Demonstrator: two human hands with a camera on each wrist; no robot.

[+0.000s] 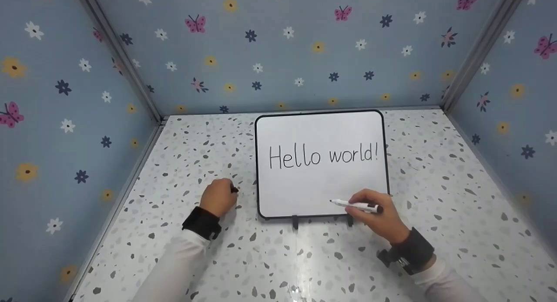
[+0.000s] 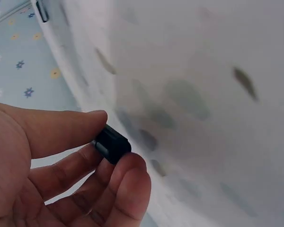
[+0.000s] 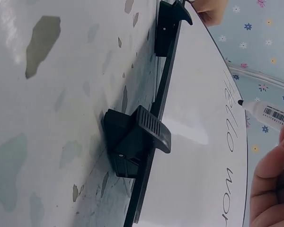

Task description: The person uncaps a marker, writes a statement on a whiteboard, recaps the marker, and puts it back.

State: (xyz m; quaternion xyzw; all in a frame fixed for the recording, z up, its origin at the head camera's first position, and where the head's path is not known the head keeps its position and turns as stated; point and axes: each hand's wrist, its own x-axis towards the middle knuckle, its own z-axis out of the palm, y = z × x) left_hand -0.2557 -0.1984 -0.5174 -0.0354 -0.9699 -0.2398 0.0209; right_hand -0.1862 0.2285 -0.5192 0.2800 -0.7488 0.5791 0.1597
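Observation:
A whiteboard (image 1: pixel 322 184) with a black frame stands on the table, "Hello world!" written across it in thin black letters. My right hand (image 1: pixel 376 213) pinches a white marker (image 1: pixel 357 205) before the board's lower right part. The marker's dark tip points left, and in the right wrist view the marker (image 3: pixel 270 113) shows a barcode on its barrel. Left of the board, my left hand (image 1: pixel 219 197) holds a small black marker cap (image 2: pixel 112 144) between thumb and fingers. From the head view I cannot tell whether the tip touches the board.
Two black clip feet, one of them near the middle of the right wrist view (image 3: pixel 137 142), support the board's lower edge. The speckled table (image 1: pixel 261 258) is bordered by blue flowered panels (image 1: pixel 283 54) at the back and both sides.

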